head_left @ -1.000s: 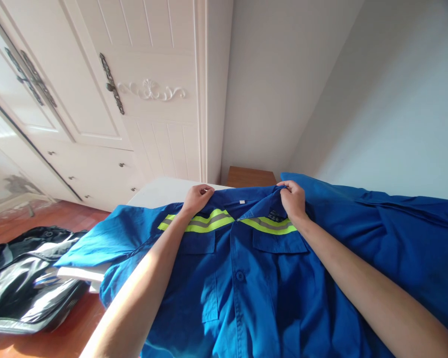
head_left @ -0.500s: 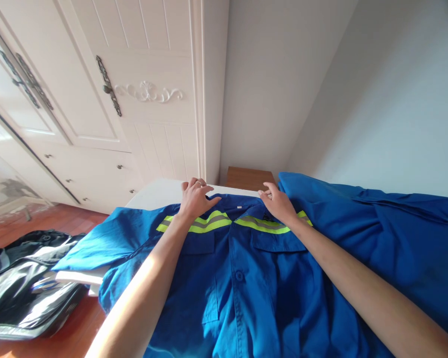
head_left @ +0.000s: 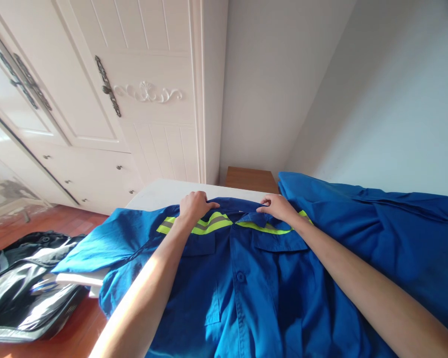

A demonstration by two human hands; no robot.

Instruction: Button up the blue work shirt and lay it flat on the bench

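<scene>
A blue work jacket (head_left: 246, 263) with yellow-green reflective bands lies front side up, its collar end away from me. At the left of the collar, my left hand (head_left: 195, 205) is closed on the cloth, thumb pointing inward. On the other side my right hand (head_left: 278, 205) pinches the collar (head_left: 254, 217), whose right flap is raised and covers part of the reflective band. A button and chest pockets show on the jacket's front. One sleeve (head_left: 112, 238) spreads out to the left, over the edge of the white board beneath.
The white board (head_left: 160, 191) shows behind the collar. A brown wooden piece (head_left: 250, 178) stands beyond it, by the wall. White wardrobe doors (head_left: 153, 64) rise at the left. A black and clear bag (head_left: 30, 283) lies on the red floor (head_left: 7, 226). More blue cloth (head_left: 395, 233) spreads right.
Both hands have come down onto the collar and closed on its cloth. The right collar flap has lifted and now hides part of the band.
</scene>
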